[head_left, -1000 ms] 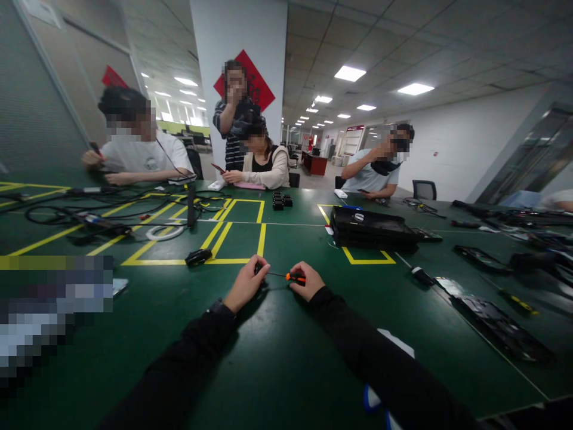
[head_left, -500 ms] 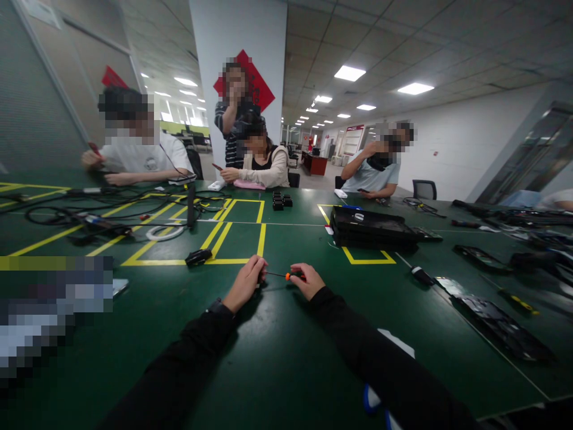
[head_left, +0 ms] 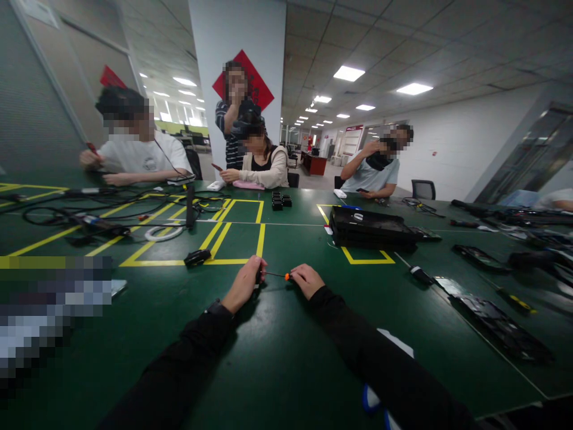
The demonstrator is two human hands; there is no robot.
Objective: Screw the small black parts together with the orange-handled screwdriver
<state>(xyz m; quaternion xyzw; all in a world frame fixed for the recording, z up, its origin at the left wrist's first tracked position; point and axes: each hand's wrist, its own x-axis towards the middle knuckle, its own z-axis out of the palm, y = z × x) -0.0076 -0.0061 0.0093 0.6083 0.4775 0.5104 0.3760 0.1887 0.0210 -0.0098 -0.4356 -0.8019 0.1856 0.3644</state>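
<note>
My right hand (head_left: 308, 280) is closed around the handle of a screwdriver (head_left: 287, 276) with an orange collar and a thin metal shaft. The shaft runs level to the left, and its tip meets my left hand (head_left: 244, 283). Closed fingers there grip a small black part (head_left: 258, 276), mostly hidden by the hand, so its kind cannot be made out. Both hands are just above the green table (head_left: 268, 346), in the middle of the view. A black object (head_left: 197, 257) lies beyond my left hand, beside yellow tape.
Stacked black trays (head_left: 373, 230) stand beyond my right hand. Another screwdriver (head_left: 419, 274) and an opened black device (head_left: 492, 325) lie to the right. Cables (head_left: 58, 209) and a white coil (head_left: 163, 233) are at the left. Several people (head_left: 165, 152) are across the table.
The fingers of my right hand have shifted on the screwdriver handle and now cover more of it. Slightly more of the black part shows in my left hand.
</note>
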